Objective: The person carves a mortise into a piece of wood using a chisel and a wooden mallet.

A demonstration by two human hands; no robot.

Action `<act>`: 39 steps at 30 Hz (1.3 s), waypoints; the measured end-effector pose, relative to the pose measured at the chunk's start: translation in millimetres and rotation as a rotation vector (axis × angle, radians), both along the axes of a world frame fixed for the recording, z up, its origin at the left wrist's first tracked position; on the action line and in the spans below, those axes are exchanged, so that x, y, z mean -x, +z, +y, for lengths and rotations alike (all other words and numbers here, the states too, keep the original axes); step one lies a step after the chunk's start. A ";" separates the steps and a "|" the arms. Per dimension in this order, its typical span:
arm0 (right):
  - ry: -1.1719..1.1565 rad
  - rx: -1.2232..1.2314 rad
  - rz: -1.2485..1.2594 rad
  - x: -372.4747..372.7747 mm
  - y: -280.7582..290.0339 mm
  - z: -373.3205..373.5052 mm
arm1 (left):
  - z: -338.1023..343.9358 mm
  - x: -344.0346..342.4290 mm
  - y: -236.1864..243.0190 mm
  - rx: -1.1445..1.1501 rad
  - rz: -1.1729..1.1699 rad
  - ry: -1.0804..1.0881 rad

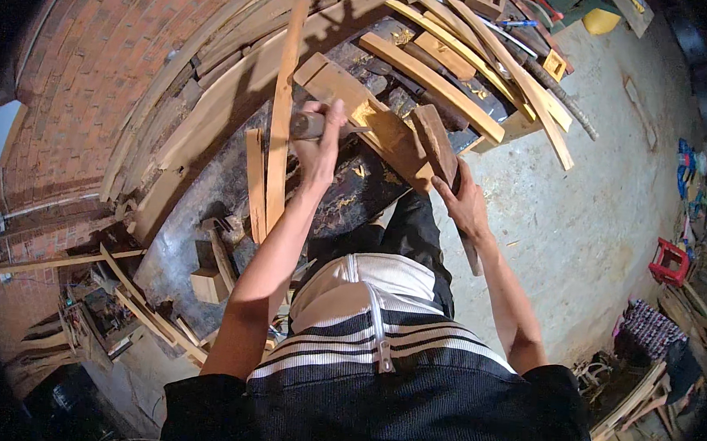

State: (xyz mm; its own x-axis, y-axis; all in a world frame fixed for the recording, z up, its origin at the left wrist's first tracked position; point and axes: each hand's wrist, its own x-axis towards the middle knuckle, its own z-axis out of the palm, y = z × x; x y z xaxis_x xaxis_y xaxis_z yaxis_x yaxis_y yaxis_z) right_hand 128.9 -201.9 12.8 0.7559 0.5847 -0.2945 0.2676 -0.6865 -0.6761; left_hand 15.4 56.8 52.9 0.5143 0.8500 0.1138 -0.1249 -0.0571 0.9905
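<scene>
My left hand (322, 149) is closed around the thick wooden handle of a chisel (307, 125), whose thin blade points right over a wooden block (404, 146). A pale, freshly cut patch with shavings shows on the block beside the blade. In my right hand (467, 202) is a wooden mallet (437, 142); its brown head lies over the block's near right end, and its handle slants down past my fingers. Whether the mallet head touches the block cannot be made out. Two long wood strips (282, 117) lean just left of my left hand.
A dark, shaving-strewn bench (188, 242) carries the work, with a hammer (220, 248) at its near left. Several planks (432, 87) lie beyond the block. A brick wall (118, 65) rises at left; a red stool (668, 263) stands on the concrete floor (582, 228) at right.
</scene>
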 end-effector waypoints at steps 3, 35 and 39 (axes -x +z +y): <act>-0.021 -0.102 0.096 7.8 68.3 28.0 | -13.6 -1.6 7.2 -0.126 0.108 -0.018; -0.041 -0.231 0.107 33.2 121.3 22.6 | 11.6 6.8 9.0 0.221 -0.103 0.214; -0.095 -0.197 0.132 40.1 117.2 14.8 | 8.8 3.6 3.1 0.216 -0.109 0.136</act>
